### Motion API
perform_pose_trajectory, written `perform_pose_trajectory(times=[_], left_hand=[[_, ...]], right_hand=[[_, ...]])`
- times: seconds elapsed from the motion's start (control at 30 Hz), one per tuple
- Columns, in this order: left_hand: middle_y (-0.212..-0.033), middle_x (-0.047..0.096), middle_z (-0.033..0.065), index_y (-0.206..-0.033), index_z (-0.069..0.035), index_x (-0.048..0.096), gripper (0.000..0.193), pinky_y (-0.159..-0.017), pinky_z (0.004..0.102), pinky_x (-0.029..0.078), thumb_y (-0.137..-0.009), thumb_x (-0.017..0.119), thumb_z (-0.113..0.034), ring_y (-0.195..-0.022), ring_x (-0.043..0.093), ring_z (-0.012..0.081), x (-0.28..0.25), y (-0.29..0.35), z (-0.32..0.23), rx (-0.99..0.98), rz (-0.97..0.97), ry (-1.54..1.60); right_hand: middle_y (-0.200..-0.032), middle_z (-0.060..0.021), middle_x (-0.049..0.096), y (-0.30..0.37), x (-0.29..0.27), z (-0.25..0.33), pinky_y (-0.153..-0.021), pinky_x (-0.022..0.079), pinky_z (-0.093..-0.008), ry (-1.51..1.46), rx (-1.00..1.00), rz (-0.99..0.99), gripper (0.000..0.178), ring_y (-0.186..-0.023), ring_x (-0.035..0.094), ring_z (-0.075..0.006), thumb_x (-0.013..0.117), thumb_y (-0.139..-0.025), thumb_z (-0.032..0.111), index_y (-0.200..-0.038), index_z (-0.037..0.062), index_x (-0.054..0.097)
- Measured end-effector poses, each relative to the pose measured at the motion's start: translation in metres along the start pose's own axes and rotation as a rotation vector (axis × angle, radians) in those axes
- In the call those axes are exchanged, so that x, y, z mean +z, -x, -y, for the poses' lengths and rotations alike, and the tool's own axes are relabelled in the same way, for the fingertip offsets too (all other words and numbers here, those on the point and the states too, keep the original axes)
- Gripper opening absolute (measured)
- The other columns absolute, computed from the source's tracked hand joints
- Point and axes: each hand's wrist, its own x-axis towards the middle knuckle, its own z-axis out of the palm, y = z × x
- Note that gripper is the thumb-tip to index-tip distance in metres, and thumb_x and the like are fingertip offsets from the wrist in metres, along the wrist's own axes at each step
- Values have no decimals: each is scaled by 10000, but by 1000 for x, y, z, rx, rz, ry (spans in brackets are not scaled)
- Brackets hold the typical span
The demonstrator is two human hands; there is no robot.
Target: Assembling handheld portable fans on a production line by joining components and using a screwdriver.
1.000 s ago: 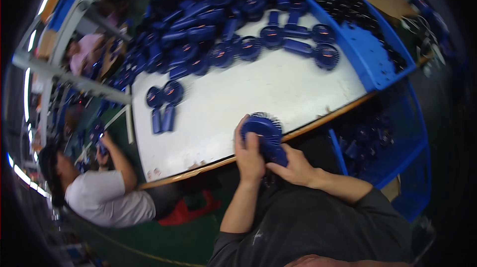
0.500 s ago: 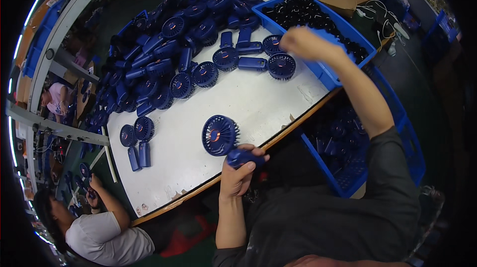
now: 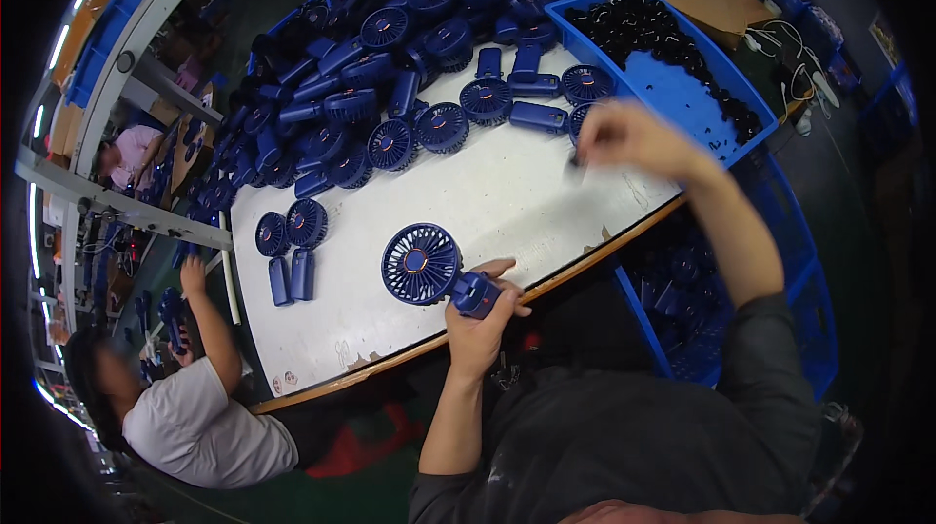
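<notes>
Holding a dark-blue plastic handheld fan (image 3: 444,275) by its short blocky handle (image 3: 476,296), your left hand (image 3: 475,341) closes narrowly, thumb over the near side and fingers wrapped about the other. Your right hand (image 3: 639,139) is blurred, its fingers curled, beside a shallow blue plastic tray (image 3: 673,85) of small glossy black parts (image 3: 629,37). A small dark piece (image 3: 573,163) shows at its fingertips (whether it is pinched there, you cannot tell).

For good handling, keep the left grip on the handle alone, firm but not crushing, and leave the slats free of pressure. Steady your left wrist close to the wooden edge (image 3: 565,275) of the white tabletop (image 3: 341,319), and pick with the right fingertips lightly, one piece at a time, clear of the dark-blue fans (image 3: 392,144) lying nearby.

Relative to the grip, the fan's round slatted head (image 3: 416,261) projects up and to the left, wholly outside your fingers, its grille facing upward. It lies over the tabletop in this view (contact with the surface cannot be judged), well apart from your right hand.
</notes>
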Motion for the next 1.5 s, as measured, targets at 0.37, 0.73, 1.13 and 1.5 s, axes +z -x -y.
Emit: perform_pose_trajectory(times=[0.37,0.73,1.13,1.5], left_hand=[[-943,645,142,-1143,48,519,291,-590,309,601,-877,636,59,-770,676,199,-2,16,12,-33,-156,128],[-1020,618,160,-1263,16,479,501,-561,331,611,-1000,450,-410,-855,667,232,-13,25,16,-230,227,460],[-1576,82,335,-1494,140,57,993,-1192,463,175,-887,657,-368,-1476,137,437,29,4,-18,508,143,-796],[-1290,553,281,-1432,93,337,682,-1037,515,374,-914,631,-239,-1252,481,416,-228,-86,-59,126,-649,-1689]], right_hand=[[-961,-69,651,55,188,-22,-765,519,-275,-360,92,-155,250,-886,634,-123,750,-829,47,-1028,2,607],[-1020,-137,619,15,165,16,-728,535,-379,566,-611,-5,382,-882,621,-297,750,-792,102,-1153,37,642],[-1037,-140,615,72,211,-14,-840,483,-383,-139,-94,-326,479,-954,602,-226,711,-776,84,-1224,3,561],[-1241,-278,598,316,91,-292,-994,437,-375,639,757,-1025,536,-1145,592,-362,660,-853,186,-1281,-96,504]])
